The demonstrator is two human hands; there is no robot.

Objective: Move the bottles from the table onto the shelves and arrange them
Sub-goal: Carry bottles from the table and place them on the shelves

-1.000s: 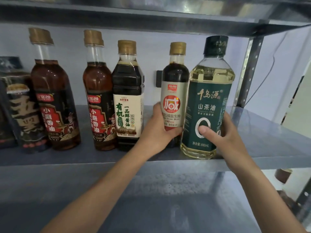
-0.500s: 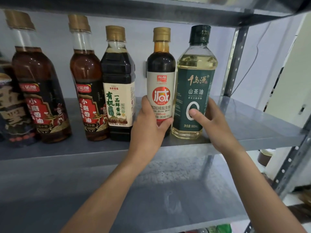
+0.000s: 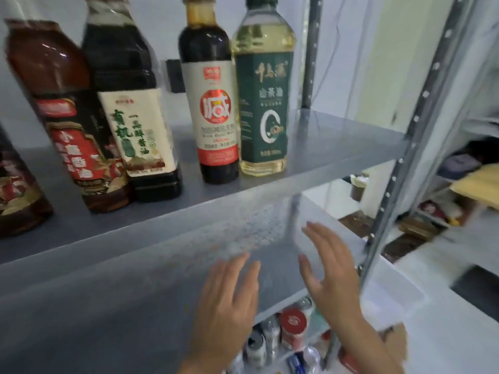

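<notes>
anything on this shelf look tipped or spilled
Nothing stands out. The red-label soy sauce bottle and camellia oil bottle stand upright on the shelf, no spill; the sesame oil bottle at left seems tilted only by lens distortion.

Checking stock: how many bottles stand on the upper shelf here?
5, left to right: a cut-off bottle at the frame edge, a red-label bottle, a square dark bottle, a white-label bottle, a green-label oil bottle. More may be hidden beyond the left edge.
</notes>
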